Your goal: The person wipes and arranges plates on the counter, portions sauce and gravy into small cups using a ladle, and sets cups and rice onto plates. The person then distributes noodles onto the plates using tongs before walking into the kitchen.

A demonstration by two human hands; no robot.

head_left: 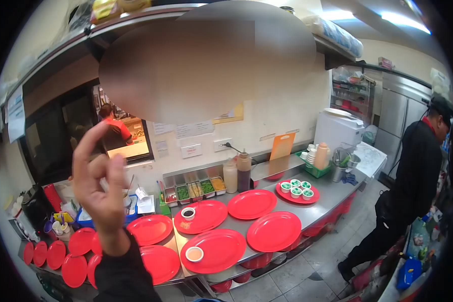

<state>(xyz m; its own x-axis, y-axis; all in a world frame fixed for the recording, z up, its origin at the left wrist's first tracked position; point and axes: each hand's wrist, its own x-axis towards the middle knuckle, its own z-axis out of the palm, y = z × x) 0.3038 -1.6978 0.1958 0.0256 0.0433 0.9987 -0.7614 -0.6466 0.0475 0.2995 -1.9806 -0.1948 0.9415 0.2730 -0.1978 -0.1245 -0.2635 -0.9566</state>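
Red plates (pixel 274 231) on tabletop (pixel 329 189); I see L hand (pixel 101 194) raised, fingers part-curled, thumb apart; R hand state: can't tell.

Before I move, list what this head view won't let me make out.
All in the head view:
Right hand: outside the frame.
Red plate by the left hand's black sleeve: its near side edge is covered by that sleeve.
White wall notice: lettering too small to read.
Wall: upper part under a blurred patch.
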